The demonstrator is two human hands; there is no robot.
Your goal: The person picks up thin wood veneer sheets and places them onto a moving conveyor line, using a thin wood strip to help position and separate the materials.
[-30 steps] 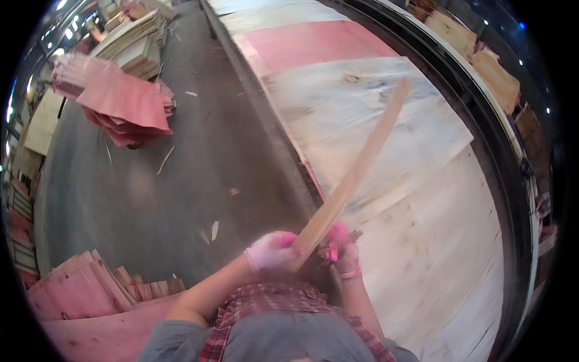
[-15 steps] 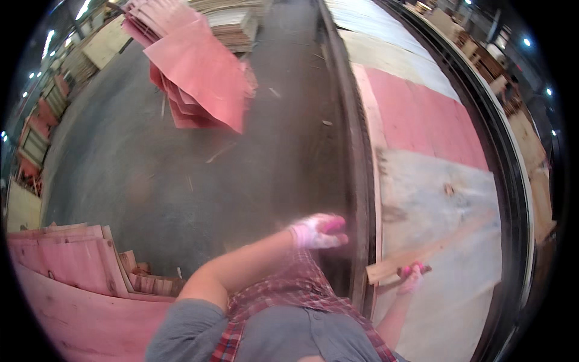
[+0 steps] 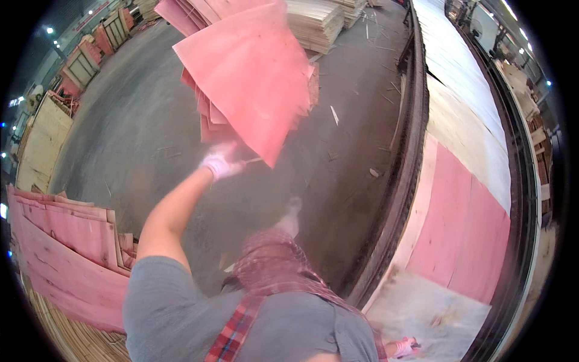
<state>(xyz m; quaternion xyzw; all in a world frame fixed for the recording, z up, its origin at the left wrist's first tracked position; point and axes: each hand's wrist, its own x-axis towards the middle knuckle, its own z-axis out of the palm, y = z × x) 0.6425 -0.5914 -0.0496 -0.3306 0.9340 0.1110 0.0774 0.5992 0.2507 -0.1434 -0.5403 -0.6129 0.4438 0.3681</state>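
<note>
Pink veneer sheets fan out left of the worktable, seemingly placed within reach; the left hand blurs beside their near corner, grip unclear. Over the worktable's near part is the right hand, grip also unclear.

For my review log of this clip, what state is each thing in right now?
Left hand: gloved, blurred, by the fanned sheets; grip unclear.
Right hand: gloved, fingers curled, dark bit at fingertips too small to identify.
Fanned pink sheets: piled unevenly, top one's corner pointing toward the wearer.
Pink sheet on the bed: flat.
Mottled pale sheet: flat, beside the right hand.
Lower-left pink sheets: stacked, edges uneven.
Pale stack: layered.
</note>
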